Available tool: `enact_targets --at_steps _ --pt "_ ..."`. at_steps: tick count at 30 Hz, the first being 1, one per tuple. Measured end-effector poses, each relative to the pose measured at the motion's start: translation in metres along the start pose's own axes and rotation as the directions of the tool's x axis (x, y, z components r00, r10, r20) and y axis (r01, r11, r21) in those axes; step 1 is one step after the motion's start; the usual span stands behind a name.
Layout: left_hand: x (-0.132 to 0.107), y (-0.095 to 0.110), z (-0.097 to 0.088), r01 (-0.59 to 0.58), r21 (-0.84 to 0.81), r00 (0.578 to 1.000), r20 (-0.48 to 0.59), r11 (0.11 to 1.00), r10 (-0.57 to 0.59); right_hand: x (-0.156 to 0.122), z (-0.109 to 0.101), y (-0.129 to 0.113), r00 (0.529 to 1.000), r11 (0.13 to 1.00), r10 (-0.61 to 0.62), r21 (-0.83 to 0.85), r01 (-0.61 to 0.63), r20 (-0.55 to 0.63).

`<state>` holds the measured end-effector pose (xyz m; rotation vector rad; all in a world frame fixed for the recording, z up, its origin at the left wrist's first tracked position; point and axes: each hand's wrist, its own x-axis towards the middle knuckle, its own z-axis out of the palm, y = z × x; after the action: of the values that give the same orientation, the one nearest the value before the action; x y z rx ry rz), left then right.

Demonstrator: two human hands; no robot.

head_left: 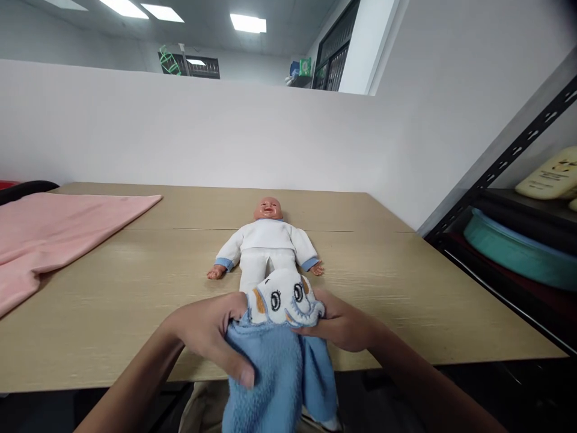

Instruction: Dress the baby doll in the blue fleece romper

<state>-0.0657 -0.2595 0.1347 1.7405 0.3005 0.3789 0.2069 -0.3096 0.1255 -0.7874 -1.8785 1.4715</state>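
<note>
A pair of fluffy blue baby pants (274, 361) with a white elephant-face panel hangs over the table's near edge. My left hand (211, 334) grips its left side near the waistband, the thumb lying across the front and the fingertips hidden in the cloth. On the other side my right hand (345, 319) pinches the edge beside the elephant's trunk. Just beyond lies a baby doll (269, 237) on its back, head away from me, in a white top with blue cuffs and white bottoms. The pants cover the view of its lower legs.
A pink cloth (58, 234) lies spread on the left of the wooden table (383, 282). To the right, a black rack (500, 156) holds a cream bottle (550, 174) and a teal basin (518, 252). A white partition (202, 132) stands behind the table.
</note>
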Motion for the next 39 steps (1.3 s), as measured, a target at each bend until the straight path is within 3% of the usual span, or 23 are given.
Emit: enact_targets --at_steps 2,3,7,9,11,14,16,18,20,22,27,29,31,33,35,37,39 --pt "-0.003 -0.009 0.001 -0.009 -0.135 0.994 0.109 0.991 0.023 0.000 0.003 0.004 0.997 0.995 0.076 0.066 -0.078 0.033" --pt "-0.005 -0.014 0.002 -0.019 -0.182 0.995 0.090 0.983 0.036 0.000 0.004 0.003 0.991 0.990 0.106 0.080 -0.113 0.077" --pt "-0.018 -0.039 0.009 -0.012 -0.257 0.984 -0.174 0.966 -0.035 -0.002 0.005 -0.008 0.932 0.958 0.162 0.177 -0.228 0.323" --pt "-0.022 -0.047 0.016 0.037 -0.312 0.967 -0.228 0.949 -0.112 -0.004 0.004 -0.012 0.919 0.944 0.151 0.224 -0.244 0.365" --pt "-0.024 -0.050 0.025 0.079 -0.363 0.952 -0.250 0.929 -0.178 -0.007 0.005 -0.007 0.944 0.940 0.144 0.257 -0.223 0.295" --pt "-0.024 -0.047 0.040 0.125 -0.410 0.925 -0.282 0.904 -0.256 -0.012 0.009 0.013 0.980 0.919 0.189 0.338 -0.201 0.068" --pt "-0.024 -0.044 0.048 0.092 -0.454 0.931 -0.276 0.886 -0.238 -0.013 0.015 0.026 0.975 0.900 0.216 0.399 -0.176 -0.057" --pt "-0.024 -0.040 0.055 0.010 -0.493 0.963 -0.231 0.870 -0.142 -0.011 0.023 0.032 0.965 0.869 0.243 0.464 -0.173 -0.095" --pt "-0.025 -0.038 0.060 -0.020 -0.520 0.987 -0.149 0.854 -0.067 -0.009 0.031 0.032 0.958 0.831 0.278 0.518 -0.202 -0.072" --pt "-0.028 -0.039 0.066 -0.008 -0.558 0.983 -0.155 0.830 -0.096 -0.008 0.036 0.028 0.953 0.820 0.299 0.525 -0.230 -0.050" --pt "-0.039 -0.049 0.079 -0.021 -0.653 0.861 -0.397 0.757 -0.318 -0.010 0.038 0.014 0.983 0.881 0.180 0.437 -0.180 0.041" --pt "-0.042 -0.051 0.084 0.026 -0.617 0.850 -0.401 0.787 -0.342 -0.010 0.040 0.006 0.986 0.888 0.113 0.434 -0.155 0.122" --pt "-0.044 -0.049 0.090 0.079 -0.552 0.847 -0.402 0.830 -0.348 -0.012 0.045 -0.001 0.976 0.901 0.150 0.386 -0.200 0.155" --pt "-0.044 -0.044 0.096 0.107 -0.482 0.852 -0.406 0.870 -0.330 -0.014 0.052 -0.003 0.967 0.923 0.251 0.291 -0.251 0.038" --pt "-0.043 -0.038 0.101 0.136 -0.383 0.849 -0.429 0.914 -0.307 -0.017 0.059 0.000 0.934 0.948 0.299 0.174 -0.267 -0.194" --pt "-0.041 -0.034 0.105 0.183 -0.251 0.827 -0.484 0.950 -0.287 -0.018 0.066 0.007 0.887 0.966 0.240 0.008 -0.258 -0.395" --pt "-0.039 -0.035 0.106 0.233 -0.155 0.774 -0.568 0.960 -0.279 -0.018 0.072 0.012 0.871 0.954 0.122 -0.185 -0.235 -0.476"
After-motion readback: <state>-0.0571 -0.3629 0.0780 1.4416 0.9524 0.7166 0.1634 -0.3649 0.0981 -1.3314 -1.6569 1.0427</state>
